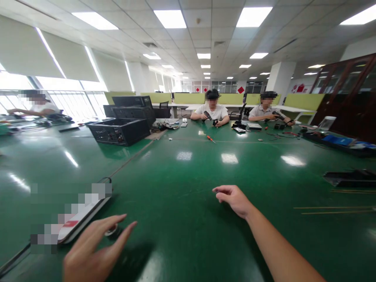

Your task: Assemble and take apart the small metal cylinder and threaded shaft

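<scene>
My left hand is low in the view, its thumb and fingers spread apart. Between them shows a small round dark thing with a pale rim, partly hidden by the fingers; whether the hand touches it I cannot tell. Over the green table, right of the middle, my right hand has its fingers curled and pressed together. A tiny dark spot shows at its fingertips, too small to name. Left of my left hand lies a white power strip, partly blurred out.
Black computer cases stand at the back left. A red screwdriver lies toward the far side. Two co-workers with power drills sit across the table; another person sits far left. Thin rods and a black tray are at the right.
</scene>
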Motion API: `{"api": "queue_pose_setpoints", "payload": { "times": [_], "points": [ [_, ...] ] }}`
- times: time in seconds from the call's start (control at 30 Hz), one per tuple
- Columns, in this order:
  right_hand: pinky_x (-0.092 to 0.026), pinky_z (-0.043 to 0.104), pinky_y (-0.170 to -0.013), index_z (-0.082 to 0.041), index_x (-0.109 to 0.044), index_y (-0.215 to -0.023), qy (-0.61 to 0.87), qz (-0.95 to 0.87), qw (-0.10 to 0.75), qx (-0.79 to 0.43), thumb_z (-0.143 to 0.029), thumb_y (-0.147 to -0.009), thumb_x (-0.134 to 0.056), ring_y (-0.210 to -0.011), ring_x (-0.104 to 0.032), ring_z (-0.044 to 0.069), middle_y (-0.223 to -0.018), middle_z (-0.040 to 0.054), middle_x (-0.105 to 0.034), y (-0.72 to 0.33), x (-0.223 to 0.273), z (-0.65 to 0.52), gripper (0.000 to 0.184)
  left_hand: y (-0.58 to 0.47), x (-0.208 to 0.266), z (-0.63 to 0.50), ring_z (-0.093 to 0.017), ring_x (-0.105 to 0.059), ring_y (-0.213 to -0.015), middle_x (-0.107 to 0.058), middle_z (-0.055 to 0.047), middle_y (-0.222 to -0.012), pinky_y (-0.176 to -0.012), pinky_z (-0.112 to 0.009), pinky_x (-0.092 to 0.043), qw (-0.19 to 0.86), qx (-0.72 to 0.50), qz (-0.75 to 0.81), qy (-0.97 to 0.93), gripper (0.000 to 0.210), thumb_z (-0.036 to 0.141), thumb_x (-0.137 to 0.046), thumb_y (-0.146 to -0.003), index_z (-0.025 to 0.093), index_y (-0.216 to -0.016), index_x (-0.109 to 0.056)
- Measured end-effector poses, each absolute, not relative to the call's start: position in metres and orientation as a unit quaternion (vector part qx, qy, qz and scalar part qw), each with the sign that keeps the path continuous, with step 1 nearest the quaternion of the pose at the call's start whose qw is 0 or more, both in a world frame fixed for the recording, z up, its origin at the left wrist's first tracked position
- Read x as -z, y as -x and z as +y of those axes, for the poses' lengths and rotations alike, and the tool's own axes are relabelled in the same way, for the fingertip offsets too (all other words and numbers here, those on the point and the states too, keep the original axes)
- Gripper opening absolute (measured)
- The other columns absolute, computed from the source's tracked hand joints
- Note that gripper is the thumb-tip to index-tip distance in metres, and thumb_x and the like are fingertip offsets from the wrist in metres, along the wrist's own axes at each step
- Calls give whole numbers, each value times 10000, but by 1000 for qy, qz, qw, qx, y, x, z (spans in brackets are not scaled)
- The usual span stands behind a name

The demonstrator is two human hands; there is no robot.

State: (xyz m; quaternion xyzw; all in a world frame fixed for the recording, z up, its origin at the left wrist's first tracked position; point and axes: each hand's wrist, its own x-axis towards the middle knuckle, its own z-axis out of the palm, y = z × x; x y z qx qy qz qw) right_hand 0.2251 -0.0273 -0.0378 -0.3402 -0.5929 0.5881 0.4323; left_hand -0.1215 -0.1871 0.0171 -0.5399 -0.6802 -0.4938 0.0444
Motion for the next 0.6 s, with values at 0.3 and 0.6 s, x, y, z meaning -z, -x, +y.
{"api": "queue_pose_setpoints", "payload": {
  "times": [0.3, 0.6],
  "points": [
    [-385, 215, -517, -119, -726, -662, 199, -540, 340, -744, -376, -544, -874, -558, -532, 97, -681, 31, -671, -216, 29, -36, 319, -33, -26, -82, -245, -657, -1001, -739, -67, -1034, -932, -397, -517, -342, 391, -391, 760, 184, 283, -711, -794, 265, -969, -767],
    [-384, 226, -504, -121, -745, -699, 212, -524, 337, -753, -317, -479, -886, -505, -513, 94, -615, 19, -664, -213, 39, -30, 326, -36, -28, -90, -253, -688, -906, -752, -77, -936, -886, -387, -553, -386, 446, -437, 680, 171, 335, -724, -745, 198, -846, -742]
  ]
}}
